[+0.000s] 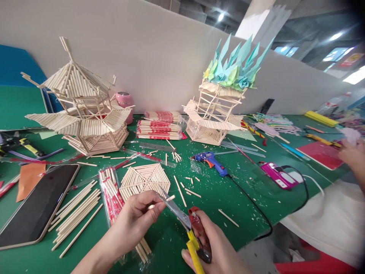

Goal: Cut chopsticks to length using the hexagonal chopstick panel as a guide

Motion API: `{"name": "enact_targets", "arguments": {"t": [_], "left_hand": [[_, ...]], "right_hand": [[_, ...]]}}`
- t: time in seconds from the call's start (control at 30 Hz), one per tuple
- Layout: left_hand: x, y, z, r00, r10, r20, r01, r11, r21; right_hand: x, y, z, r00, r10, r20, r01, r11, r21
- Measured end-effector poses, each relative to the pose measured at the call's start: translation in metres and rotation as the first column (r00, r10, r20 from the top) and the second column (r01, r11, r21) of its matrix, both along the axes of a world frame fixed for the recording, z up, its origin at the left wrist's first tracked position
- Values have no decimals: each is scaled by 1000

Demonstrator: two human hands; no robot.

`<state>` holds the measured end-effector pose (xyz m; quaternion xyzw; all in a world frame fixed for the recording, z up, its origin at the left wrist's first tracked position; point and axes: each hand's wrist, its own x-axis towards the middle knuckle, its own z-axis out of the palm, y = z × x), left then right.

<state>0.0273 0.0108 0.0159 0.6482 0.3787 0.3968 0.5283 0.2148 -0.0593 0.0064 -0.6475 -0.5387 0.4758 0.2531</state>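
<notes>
The short stick (170, 198) sits low in the middle of the head view, held just above the green worktop (228, 198). Its long axis runs nearly level, rising slightly to the right. The pale right end pokes out past the blades and the left end shows at the fingertips.

The left hand (139, 215) pinches the stick between thumb and fingers, closed tight on it. The scissors (178, 213) cross it with their blades pointing up and to the left, the stick lying between them. The right hand (212, 247) is wrapped around the yellow and red handles.

Just behind the hands lies a flat hexagonal stick panel (145, 179), with a wrapped bundle of sticks (110, 194) beside it and loose long sticks (76, 217) further left, next to a dark phone (37, 205).

A blue glue gun (211, 160) lies to the right, amid cut stubs. At the back stand a stick pagoda (82, 110) and a second model (213, 121) topped with folded paper. Another person's hand (352, 152) shows at the far right edge.
</notes>
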Motion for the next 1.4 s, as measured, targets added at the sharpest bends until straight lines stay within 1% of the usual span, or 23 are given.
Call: {"name": "enact_targets", "arguments": {"t": [0.07,0.13,0.2,0.23,0.3,0.33,0.43,0.5,0.63,0.73,0.8,0.87,0.97,1.0,1.07,1.17,1.23,1.3,1.33,1.4], "left_hand": [[-3,2,3,996,-61,60,67,993,-98],[-4,3,4,989,-111,97,126,978,-167],[-4,3,4,986,-132,101,150,968,-202],[-3,3,3,988,-125,90,142,967,-211],[0,3,1,996,-79,42,86,976,-201],[1,2,-1,999,-44,12,46,983,-179],[3,0,-4,997,34,-73,-40,996,-78],[2,-1,-4,995,27,-96,-33,998,-57],[-3,0,0,996,-89,-19,85,982,-166],[-3,0,2,990,-139,23,141,966,-218],[-1,0,0,991,-130,15,130,969,-210],[1,-1,-2,995,-94,-17,90,979,-184],[3,-1,-4,998,-46,-51,37,987,-155],[3,-1,-5,998,-51,-46,43,986,-158],[1,0,-4,996,-93,10,93,976,-198],[-2,1,-4,980,-149,133,182,939,-291],[-2,1,-3,971,-162,176,214,919,-331],[0,1,-3,977,-138,162,186,923,-337],[2,0,-4,985,-110,135,148,936,-321],[5,-1,-4,997,-34,63,48,968,-245]], "right_hand": [[1,-1,1,1000,9,24,-10,1000,27],[3,0,3,997,33,64,-37,998,58],[5,3,2,993,94,68,-98,994,56],[5,4,1,991,127,52,-129,991,40],[7,7,-1,985,174,20,-174,985,4],[8,7,-3,984,176,21,-176,984,6],[9,6,-8,991,129,47,-130,991,32],[9,3,-9,994,100,45,-101,995,21],[7,-2,-5,996,66,62,-67,998,2],[8,0,-1,992,116,53,-117,993,14],[9,2,0,985,172,25,-172,985,9],[10,4,-1,981,195,7,-195,981,-14],[12,5,-4,987,154,38,-154,988,-8],[13,4,-4,989,143,47,-143,990,3],[14,3,-2,988,141,61,-141,990,4],[15,2,2,982,177,59,-176,984,-12],[15,3,5,980,191,50,-191,981,-5],[13,4,6,983,178,53,-178,984,-4],[12,5,6,984,167,58,-166,986,-14],[9,5,5,988,141,61,-139,990,-29]]}}
